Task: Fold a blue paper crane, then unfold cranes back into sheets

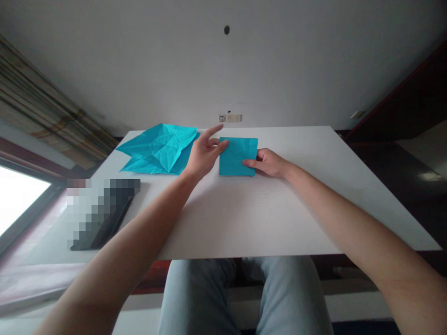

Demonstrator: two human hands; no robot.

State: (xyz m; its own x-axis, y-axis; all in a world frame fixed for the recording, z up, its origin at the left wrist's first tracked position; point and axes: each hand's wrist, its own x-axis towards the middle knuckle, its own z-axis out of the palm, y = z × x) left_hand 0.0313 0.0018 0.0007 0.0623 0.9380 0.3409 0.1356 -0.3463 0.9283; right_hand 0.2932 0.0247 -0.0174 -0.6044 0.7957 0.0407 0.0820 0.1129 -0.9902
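A small, square-looking piece of folded blue paper (236,158) is held up just above the table between both hands. My left hand (206,151) pinches its upper left edge with the thumb in front, while the index finger stretches out past it. At the paper's lower right side, my right hand (268,163) grips it, thumb on the front face and the other fingers behind. Left of my left hand lies a larger, creased blue paper (160,149) with pointed corners, spread over another flat blue sheet (184,160).
The white table (251,218) reaches to the grey wall (296,70), where sockets (230,118) sit low. At the table's left lies a dark flat object (108,214), partly blurred out. A curtain (45,93) and a bright window (21,200) are on the left.
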